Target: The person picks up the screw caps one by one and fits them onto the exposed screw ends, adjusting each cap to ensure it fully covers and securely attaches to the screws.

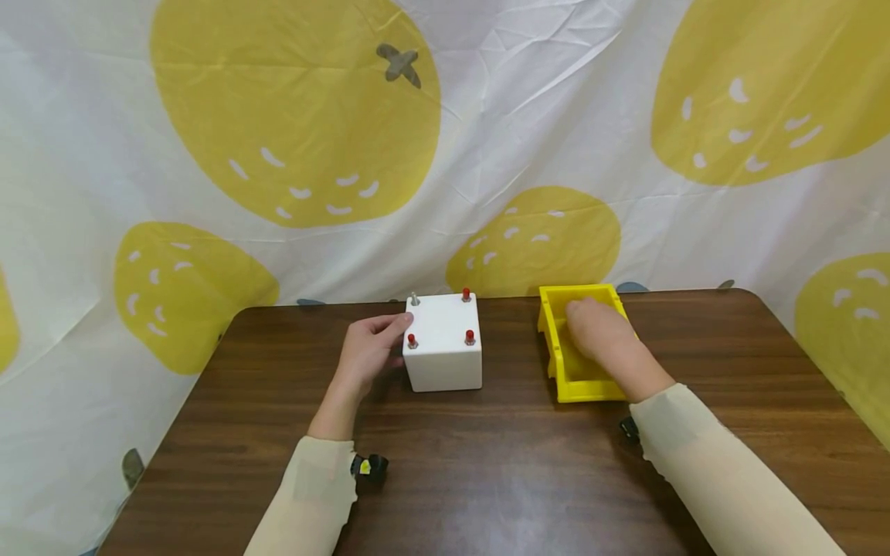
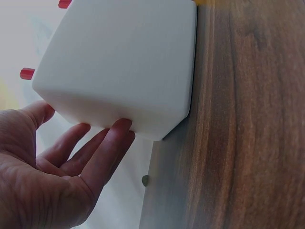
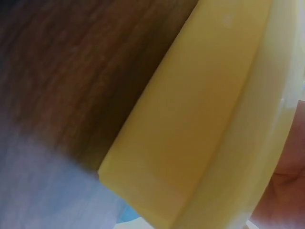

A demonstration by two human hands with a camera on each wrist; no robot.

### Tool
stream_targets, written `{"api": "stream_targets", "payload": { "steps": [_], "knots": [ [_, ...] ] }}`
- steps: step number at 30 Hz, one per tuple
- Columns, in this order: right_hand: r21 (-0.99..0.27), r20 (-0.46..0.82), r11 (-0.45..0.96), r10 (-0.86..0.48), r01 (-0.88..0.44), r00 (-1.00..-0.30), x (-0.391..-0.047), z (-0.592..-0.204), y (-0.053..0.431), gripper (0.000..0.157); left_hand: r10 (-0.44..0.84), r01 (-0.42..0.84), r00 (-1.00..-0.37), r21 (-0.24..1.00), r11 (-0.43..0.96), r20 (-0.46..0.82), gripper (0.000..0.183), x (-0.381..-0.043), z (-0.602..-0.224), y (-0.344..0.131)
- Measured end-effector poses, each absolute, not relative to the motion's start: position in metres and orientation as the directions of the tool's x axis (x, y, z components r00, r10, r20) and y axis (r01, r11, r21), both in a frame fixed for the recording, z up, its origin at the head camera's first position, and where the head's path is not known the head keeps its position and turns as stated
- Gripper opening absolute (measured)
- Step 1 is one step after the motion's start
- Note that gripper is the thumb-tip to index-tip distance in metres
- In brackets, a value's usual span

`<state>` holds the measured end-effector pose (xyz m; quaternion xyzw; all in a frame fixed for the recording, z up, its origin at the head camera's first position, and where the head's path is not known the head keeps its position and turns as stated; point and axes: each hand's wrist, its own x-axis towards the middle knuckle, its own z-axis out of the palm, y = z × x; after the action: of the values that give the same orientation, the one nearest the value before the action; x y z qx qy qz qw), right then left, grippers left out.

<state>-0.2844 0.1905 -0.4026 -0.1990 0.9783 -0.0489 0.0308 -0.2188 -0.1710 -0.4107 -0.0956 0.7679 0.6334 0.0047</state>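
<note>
A white box (image 1: 445, 332) stands on the table with a metal post at each top corner. Three posts carry red caps (image 1: 470, 337), while the back left metal post (image 1: 415, 299) is bare. My left hand (image 1: 371, 347) rests against the box's left side. In the left wrist view, its fingers (image 2: 112, 143) touch the side face and its thumb lies at the top edge. Right of the box is a yellow bin (image 1: 591, 391), and my right hand (image 1: 599, 332) reaches down into it. The fingers of that hand are hidden, so I cannot tell what they hold.
Both things stand on a dark wood-grain table (image 1: 501, 463), towards its back edge. Behind the table hangs a white cloth (image 1: 487, 131) printed with large yellow fruit. A gap of bare wood separates box and bin.
</note>
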Motion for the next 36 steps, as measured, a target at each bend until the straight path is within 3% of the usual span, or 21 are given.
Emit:
{"api": "stream_targets", "payload": {
  "steps": [36],
  "knots": [
    [-0.103, -0.107, 0.919, -0.391, -0.381, -0.914, -0.2842, -0.4016, 0.1866, 0.018, -0.139, -0.144, -0.983, 0.972, 0.187, -0.119, 0.052, -0.2182, -0.4111, -0.171]
  ]
}}
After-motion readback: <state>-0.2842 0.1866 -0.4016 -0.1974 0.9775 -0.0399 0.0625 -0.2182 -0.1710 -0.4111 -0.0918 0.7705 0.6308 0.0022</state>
